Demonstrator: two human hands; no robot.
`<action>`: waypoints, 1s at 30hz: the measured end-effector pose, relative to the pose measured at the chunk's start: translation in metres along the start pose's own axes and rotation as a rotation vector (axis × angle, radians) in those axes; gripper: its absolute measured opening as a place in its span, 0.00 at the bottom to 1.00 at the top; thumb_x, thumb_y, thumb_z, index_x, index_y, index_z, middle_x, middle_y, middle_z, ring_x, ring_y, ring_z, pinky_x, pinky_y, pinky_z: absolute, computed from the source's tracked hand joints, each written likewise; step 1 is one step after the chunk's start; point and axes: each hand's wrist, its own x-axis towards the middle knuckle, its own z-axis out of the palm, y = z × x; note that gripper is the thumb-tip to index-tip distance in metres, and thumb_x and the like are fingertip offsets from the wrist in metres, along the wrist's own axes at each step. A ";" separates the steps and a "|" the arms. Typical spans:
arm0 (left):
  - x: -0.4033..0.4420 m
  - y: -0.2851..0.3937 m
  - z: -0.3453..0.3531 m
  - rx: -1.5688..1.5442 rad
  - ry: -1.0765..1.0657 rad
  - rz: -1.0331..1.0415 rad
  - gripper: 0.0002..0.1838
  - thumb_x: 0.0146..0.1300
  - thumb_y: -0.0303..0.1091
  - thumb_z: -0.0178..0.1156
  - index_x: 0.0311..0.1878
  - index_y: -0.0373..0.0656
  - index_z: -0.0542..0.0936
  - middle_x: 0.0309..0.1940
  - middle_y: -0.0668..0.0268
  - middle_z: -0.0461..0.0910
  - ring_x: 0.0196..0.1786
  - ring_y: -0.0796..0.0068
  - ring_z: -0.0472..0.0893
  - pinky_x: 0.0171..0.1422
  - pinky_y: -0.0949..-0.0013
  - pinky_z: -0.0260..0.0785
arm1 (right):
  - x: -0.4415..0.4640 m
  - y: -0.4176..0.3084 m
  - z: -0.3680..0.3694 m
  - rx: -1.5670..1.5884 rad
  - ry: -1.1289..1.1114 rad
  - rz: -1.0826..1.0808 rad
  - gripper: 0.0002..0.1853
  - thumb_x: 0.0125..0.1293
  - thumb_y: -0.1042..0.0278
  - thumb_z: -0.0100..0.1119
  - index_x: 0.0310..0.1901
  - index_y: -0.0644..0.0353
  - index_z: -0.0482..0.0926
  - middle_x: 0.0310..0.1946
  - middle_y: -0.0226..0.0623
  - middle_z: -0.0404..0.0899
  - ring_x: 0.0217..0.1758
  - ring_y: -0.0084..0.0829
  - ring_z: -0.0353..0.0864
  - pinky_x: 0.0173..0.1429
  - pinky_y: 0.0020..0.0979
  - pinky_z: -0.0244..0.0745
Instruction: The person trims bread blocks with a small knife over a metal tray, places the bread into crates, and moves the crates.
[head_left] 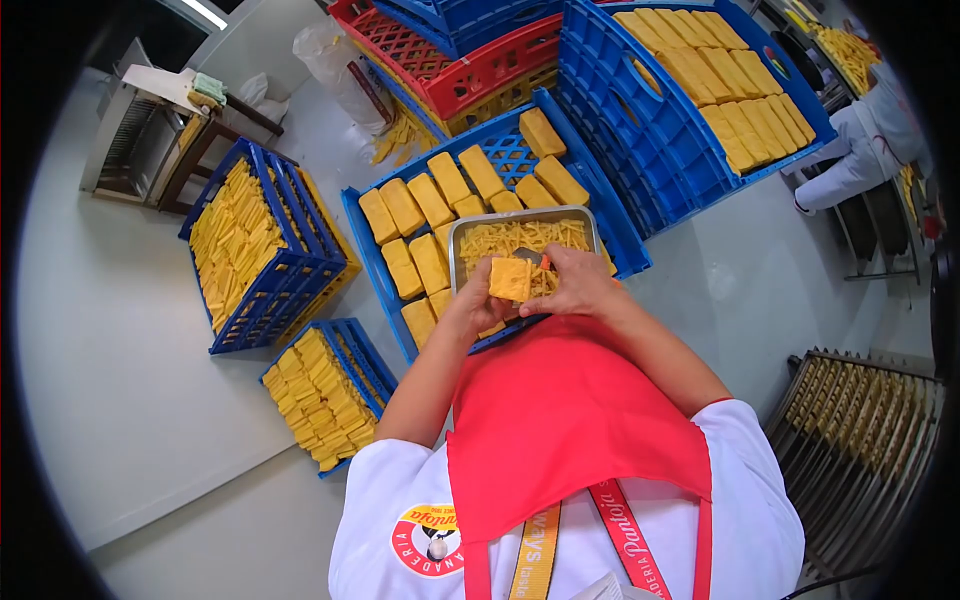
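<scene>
My left hand [477, 302] is closed around a yellow bread loaf [511, 279], with its square end turned up toward me. Close on its right, my right hand [578, 280] has its fingers wrapped round a small knife [527, 255] with a dark blade and a bit of orange at the handle. The blade lies by the loaf's far edge; whether it touches the crust I cannot tell. Under both hands is a metal pan [456, 250] holding yellow strips of trimmings [500, 236]. The pan rests on a blue crate [366, 245] with several whole loaves [432, 200] in it.
Tilted blue crates of loaves [735, 75] stand at the upper right, beside stacked red crates [455, 80]. On the left are blue crates packed with yellow slices [232, 235]. A metal rack [850, 420] stands at lower right. Another person's white-clad legs [850, 155] show at far right.
</scene>
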 end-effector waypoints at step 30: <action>0.037 -0.012 -0.025 -0.357 0.005 0.011 0.28 0.68 0.60 0.51 0.56 0.45 0.76 0.43 0.61 0.82 0.30 0.67 0.82 0.22 0.79 0.77 | 0.003 0.008 0.012 -0.049 -0.229 0.155 0.36 0.60 0.26 0.50 0.34 0.59 0.81 0.29 0.50 0.83 0.38 0.50 0.84 0.42 0.47 0.76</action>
